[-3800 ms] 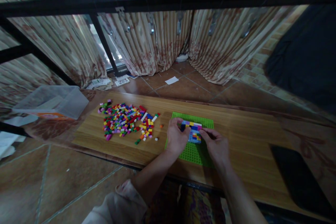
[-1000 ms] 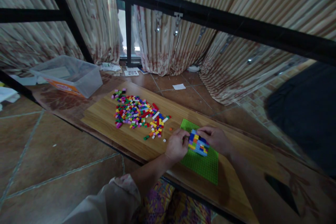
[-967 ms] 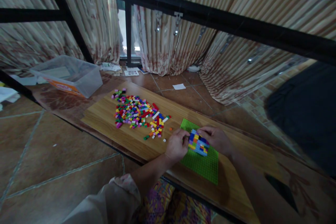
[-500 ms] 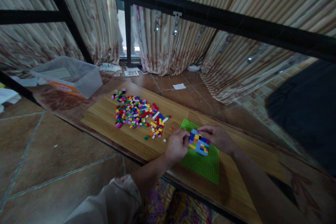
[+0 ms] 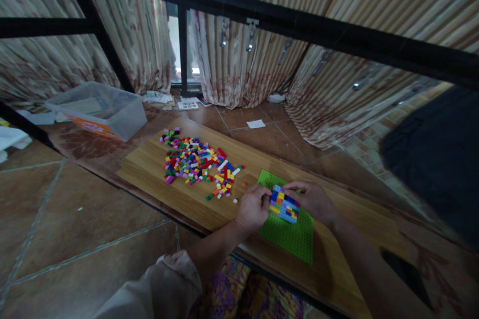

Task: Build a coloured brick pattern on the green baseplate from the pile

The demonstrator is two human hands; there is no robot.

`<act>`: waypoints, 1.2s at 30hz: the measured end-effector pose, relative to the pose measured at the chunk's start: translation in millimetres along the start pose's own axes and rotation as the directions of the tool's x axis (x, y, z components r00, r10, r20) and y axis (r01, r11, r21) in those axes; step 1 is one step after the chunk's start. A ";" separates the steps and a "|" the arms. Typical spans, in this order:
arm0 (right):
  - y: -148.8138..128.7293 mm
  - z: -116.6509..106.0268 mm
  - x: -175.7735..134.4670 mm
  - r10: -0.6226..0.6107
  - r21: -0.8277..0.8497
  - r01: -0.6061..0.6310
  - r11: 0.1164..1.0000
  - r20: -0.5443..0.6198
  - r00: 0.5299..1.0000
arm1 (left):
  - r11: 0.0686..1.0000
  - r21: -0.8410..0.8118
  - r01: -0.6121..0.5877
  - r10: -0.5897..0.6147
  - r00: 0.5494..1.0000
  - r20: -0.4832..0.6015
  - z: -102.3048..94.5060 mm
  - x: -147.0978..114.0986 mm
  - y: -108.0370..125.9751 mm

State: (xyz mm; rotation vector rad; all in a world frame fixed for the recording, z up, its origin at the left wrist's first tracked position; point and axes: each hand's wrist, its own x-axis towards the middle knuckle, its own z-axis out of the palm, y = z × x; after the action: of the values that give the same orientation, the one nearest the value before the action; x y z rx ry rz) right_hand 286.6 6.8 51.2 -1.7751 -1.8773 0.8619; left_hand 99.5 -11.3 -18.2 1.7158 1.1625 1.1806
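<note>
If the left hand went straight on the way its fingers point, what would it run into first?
Probably the block: the left hand points toward its left edge, fingertips right against it or nearly so. Exact contact is unclear from this view.

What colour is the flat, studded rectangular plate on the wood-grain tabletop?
The flat, studded rectangular plate is bright green; the head view shows it best.

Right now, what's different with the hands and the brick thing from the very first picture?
The left hand's thumb has drawn back from the top of the toy-brick build to its left edge. The right hand has shifted from the right edge to the far edge. The camera view tilted too. Both hands are still at the build; the loose toy-brick pile looks the same.
</note>
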 end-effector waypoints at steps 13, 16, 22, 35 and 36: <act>21.6 21.6 -14.0 -0.006 0.159 0.025 0.987 -0.122 0.993 | 0.999 0.034 -0.008 0.008 1.000 0.002 1.3 0.1 -3.3; 20.9 21.0 -11.7 0.023 0.210 -0.002 0.978 -0.096 0.995 | 0.999 0.032 -0.015 0.016 1.000 -0.004 1.2 0.4 -3.9; 21.2 21.2 -9.6 0.094 0.405 -0.039 0.913 -0.116 0.989 | 1.000 0.024 -0.016 0.016 1.000 0.001 1.4 0.5 -3.3; 19.0 23.3 -6.2 0.209 0.424 -0.143 0.894 -0.113 0.971 | 1.000 0.018 -0.004 0.004 1.000 0.000 1.7 -0.4 -2.7; 18.0 22.4 -6.3 0.211 0.418 -0.147 0.896 -0.111 0.971 | 1.000 0.021 -0.004 0.004 1.000 -0.001 1.9 -0.5 -2.8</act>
State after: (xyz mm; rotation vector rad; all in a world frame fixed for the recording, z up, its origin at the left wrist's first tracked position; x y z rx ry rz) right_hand 285.4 -3.0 23.5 -1.7080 -1.3301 1.0600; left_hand 100.4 -11.0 -21.4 1.7341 1.1767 1.1749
